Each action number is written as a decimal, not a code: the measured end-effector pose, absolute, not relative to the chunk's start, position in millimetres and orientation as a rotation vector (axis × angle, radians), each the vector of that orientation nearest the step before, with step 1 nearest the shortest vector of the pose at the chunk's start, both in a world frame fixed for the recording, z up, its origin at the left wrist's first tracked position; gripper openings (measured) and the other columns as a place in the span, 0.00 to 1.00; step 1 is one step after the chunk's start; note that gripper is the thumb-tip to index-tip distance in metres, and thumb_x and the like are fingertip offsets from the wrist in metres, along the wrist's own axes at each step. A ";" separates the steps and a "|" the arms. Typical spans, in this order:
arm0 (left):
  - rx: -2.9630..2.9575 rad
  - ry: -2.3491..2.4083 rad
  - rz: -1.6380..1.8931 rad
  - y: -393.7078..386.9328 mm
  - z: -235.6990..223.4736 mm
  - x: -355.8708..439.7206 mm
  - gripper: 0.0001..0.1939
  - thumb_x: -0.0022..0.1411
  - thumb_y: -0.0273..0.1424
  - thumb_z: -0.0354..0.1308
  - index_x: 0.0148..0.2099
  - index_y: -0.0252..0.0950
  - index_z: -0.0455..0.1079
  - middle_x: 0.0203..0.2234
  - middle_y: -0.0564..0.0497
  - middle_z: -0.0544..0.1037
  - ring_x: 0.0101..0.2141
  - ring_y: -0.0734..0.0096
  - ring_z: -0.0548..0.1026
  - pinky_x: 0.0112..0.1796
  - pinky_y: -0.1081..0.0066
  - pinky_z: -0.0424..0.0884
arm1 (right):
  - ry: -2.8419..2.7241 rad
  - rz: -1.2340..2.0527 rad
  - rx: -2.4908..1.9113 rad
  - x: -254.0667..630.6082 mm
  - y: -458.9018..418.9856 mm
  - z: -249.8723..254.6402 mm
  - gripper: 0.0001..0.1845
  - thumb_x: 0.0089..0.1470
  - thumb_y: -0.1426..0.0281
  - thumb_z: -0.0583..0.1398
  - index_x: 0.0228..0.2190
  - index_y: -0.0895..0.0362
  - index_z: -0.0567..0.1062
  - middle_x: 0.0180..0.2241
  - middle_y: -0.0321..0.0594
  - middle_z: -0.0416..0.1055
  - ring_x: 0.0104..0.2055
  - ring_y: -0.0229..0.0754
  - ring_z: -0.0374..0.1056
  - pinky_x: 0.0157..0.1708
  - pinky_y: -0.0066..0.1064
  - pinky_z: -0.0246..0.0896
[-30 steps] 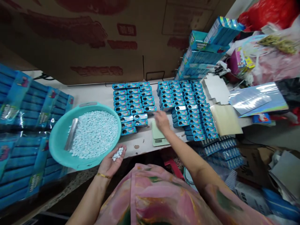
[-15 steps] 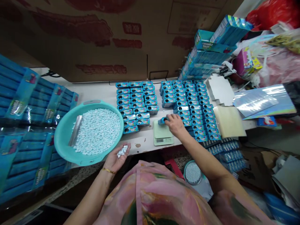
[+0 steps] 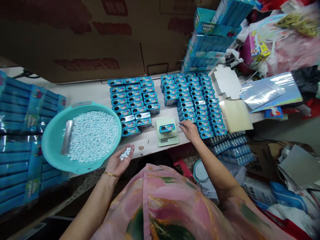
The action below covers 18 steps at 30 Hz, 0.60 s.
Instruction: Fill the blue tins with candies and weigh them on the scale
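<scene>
My left hand (image 3: 120, 160) is cupped palm up, holding a small heap of pale blue candies (image 3: 125, 154) beside the turquoise basin (image 3: 82, 166). Many more of these candies (image 3: 93, 136) fill the basin, where a metal scoop (image 3: 67, 137) leans at the left side. A blue tin (image 3: 167, 128) lies on the pale green kitchen scale (image 3: 168, 141), its dark round opening at the left. Just right of the scale is my right hand (image 3: 189, 129), apart from the tin, its fingers loosely extended and seemingly holding nothing.
Rows of blue tins (image 3: 131, 96) stand behind the scale, with more tin rows (image 3: 197, 103) to the right. Stacked display boxes (image 3: 207, 43), white card (image 3: 226, 81) and yellowish sheets (image 3: 236, 115) lie farther right. A large cardboard box (image 3: 100, 43) backs the table; wrapped packs (image 3: 20, 133) stand left.
The right hand has let go of the tin, which now lies on the scale, and has drawn away to the right. My left hand still holds the candies. The camera view has shifted.
</scene>
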<state>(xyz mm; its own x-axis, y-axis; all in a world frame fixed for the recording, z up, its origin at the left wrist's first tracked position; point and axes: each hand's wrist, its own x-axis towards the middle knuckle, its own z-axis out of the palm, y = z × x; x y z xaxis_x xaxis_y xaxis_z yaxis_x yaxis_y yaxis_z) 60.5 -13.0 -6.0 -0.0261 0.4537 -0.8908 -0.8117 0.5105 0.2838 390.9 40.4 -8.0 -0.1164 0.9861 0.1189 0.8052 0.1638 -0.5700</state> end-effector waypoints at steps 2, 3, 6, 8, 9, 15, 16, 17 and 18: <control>-0.370 1.227 1.049 -15.0 -6.6 60.5 0.11 0.56 0.17 0.45 0.36 0.26 0.68 0.30 0.40 0.75 0.34 0.65 0.75 0.31 0.71 0.75 | -1.982 0.551 -1.688 393.0 37.0 -10.9 0.10 0.52 0.70 0.54 0.35 0.56 0.72 0.34 0.40 0.71 0.38 0.40 0.66 0.39 0.31 0.61; -0.369 1.229 1.050 -15.6 -6.6 60.9 0.11 0.56 0.17 0.45 0.36 0.26 0.68 0.30 0.40 0.75 0.34 0.65 0.75 0.31 0.70 0.75 | -1.980 0.558 -1.683 392.5 35.6 -11.9 0.10 0.51 0.70 0.54 0.35 0.56 0.72 0.34 0.40 0.71 0.38 0.40 0.66 0.39 0.31 0.61; -0.358 1.221 1.047 -16.4 -6.1 62.8 0.11 0.56 0.17 0.45 0.36 0.25 0.68 0.30 0.39 0.75 0.35 0.64 0.74 0.31 0.70 0.75 | -1.965 0.562 -1.667 389.3 33.6 -13.5 0.11 0.51 0.69 0.55 0.38 0.56 0.71 0.37 0.41 0.70 0.41 0.40 0.65 0.42 0.32 0.59; -0.347 1.211 1.040 -16.3 -5.8 64.1 0.11 0.56 0.17 0.45 0.36 0.25 0.68 0.31 0.39 0.75 0.35 0.64 0.74 0.32 0.70 0.75 | -1.974 0.569 -1.648 388.1 34.1 -13.8 0.14 0.49 0.69 0.56 0.41 0.56 0.70 0.40 0.42 0.69 0.44 0.41 0.63 0.45 0.34 0.58; -0.343 1.207 1.038 -16.2 -5.8 64.6 0.10 0.56 0.17 0.45 0.36 0.25 0.68 0.31 0.38 0.75 0.36 0.63 0.74 0.32 0.70 0.75 | -1.983 0.574 -1.638 387.7 34.8 -14.0 0.16 0.48 0.69 0.57 0.42 0.56 0.69 0.41 0.43 0.68 0.45 0.41 0.62 0.46 0.34 0.57; -0.342 1.198 1.038 -17.0 -7.3 64.8 0.10 0.55 0.17 0.46 0.36 0.24 0.68 0.32 0.37 0.74 0.37 0.63 0.73 0.34 0.70 0.74 | -2.034 0.644 -1.614 382.0 41.1 -18.5 0.25 0.45 0.68 0.60 0.47 0.55 0.64 0.46 0.44 0.64 0.49 0.41 0.59 0.48 0.35 0.55; -0.334 1.195 1.036 -17.3 -7.4 65.0 0.11 0.55 0.17 0.46 0.36 0.24 0.68 0.33 0.37 0.74 0.37 0.63 0.73 0.34 0.70 0.74 | -2.043 0.653 -1.610 380.7 42.2 -19.8 0.25 0.45 0.68 0.60 0.47 0.55 0.64 0.46 0.44 0.64 0.50 0.41 0.58 0.48 0.36 0.54; -0.320 1.193 1.033 -17.5 -7.1 65.7 0.11 0.55 0.17 0.45 0.36 0.24 0.69 0.33 0.37 0.74 0.38 0.63 0.73 0.35 0.70 0.74 | -2.054 0.660 -1.605 379.6 43.2 -20.8 0.26 0.45 0.68 0.60 0.48 0.55 0.63 0.47 0.44 0.63 0.50 0.42 0.58 0.48 0.36 0.54; -0.298 1.192 1.024 -17.4 -6.2 67.3 0.11 0.55 0.17 0.45 0.35 0.25 0.69 0.34 0.37 0.74 0.38 0.63 0.73 0.35 0.71 0.74 | -2.062 0.661 -1.601 378.7 43.8 -21.3 0.26 0.45 0.68 0.60 0.48 0.55 0.63 0.47 0.44 0.63 0.50 0.42 0.58 0.48 0.36 0.54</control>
